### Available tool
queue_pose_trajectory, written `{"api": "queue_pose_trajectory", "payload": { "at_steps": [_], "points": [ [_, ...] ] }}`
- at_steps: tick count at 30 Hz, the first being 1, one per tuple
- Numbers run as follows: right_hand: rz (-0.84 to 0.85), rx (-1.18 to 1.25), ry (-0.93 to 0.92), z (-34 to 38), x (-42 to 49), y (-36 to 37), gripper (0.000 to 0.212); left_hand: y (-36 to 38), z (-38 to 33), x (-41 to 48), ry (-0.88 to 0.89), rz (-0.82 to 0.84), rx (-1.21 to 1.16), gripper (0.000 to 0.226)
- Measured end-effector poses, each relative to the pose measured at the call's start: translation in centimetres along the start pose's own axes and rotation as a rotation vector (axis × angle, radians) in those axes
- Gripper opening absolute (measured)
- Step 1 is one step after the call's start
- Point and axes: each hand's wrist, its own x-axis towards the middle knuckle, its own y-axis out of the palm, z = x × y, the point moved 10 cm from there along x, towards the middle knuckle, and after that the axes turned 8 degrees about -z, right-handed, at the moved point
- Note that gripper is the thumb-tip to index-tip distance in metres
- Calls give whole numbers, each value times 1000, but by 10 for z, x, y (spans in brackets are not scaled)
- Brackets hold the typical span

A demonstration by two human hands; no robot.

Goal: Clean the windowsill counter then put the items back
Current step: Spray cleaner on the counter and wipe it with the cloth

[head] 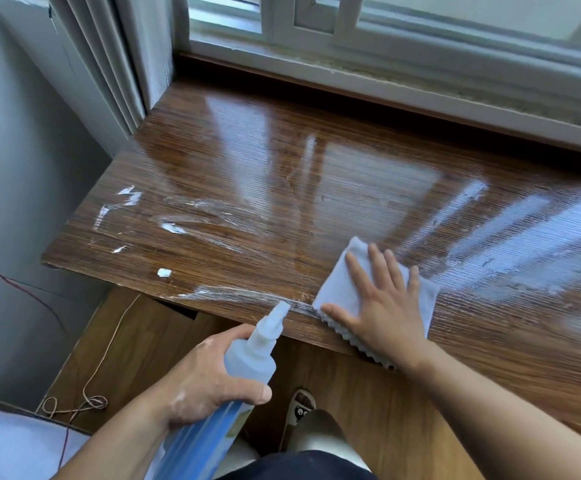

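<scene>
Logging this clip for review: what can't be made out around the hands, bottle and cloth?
Label on the bottle: head view, blurred, partly covered by the left hand.
Middle of the cloth: head view, under the flat right hand.
Right end of the counter: head view, cut by the frame edge.
Items to put back: not in frame.

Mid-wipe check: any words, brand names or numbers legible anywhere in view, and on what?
No text is readable.
Spray bottle gripped by the left hand: its blue label is too blurred to read.
Slipper: cartoon eyes only, no letters visible.
Cloth under the right hand, and counter: no print.
</scene>
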Motion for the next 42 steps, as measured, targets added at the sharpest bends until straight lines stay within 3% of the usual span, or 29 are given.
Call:
{"api": "queue_pose_trajectory", "payload": {
  "at_steps": [7, 15, 18, 24, 28, 31, 37, 42],
  "points": [
    [65, 4, -49, 26, 5, 1, 101, -23, 20, -6, -73, -69, -92, 62],
    [39, 174, 294, 0, 156, -6, 109, -37, 23, -14, -66, -90, -164, 60],
    [39, 141, 242, 11, 145, -6, 105, -40, 25, -13, -56, -92, -149, 64],
    [30, 41, -36, 64, 17, 2, 97, -45, 20, -11, -24, -82, -193, 56],
    [90, 18, -77, 74, 3, 6, 97, -50, 22, -8, -26, -90, -182, 63],
    [21, 19, -15, 61, 49, -1, 99, -53, 24, -6, -18, -97, -173, 66],
    [42, 165, 311, 15, 164, -1, 108, -54, 26, -7, -16, -101, -159, 68],
    [11, 109, 199, 39, 134, -2, 99, -55, 23, -9, -6, -76, -144, 67]
  ]
}}
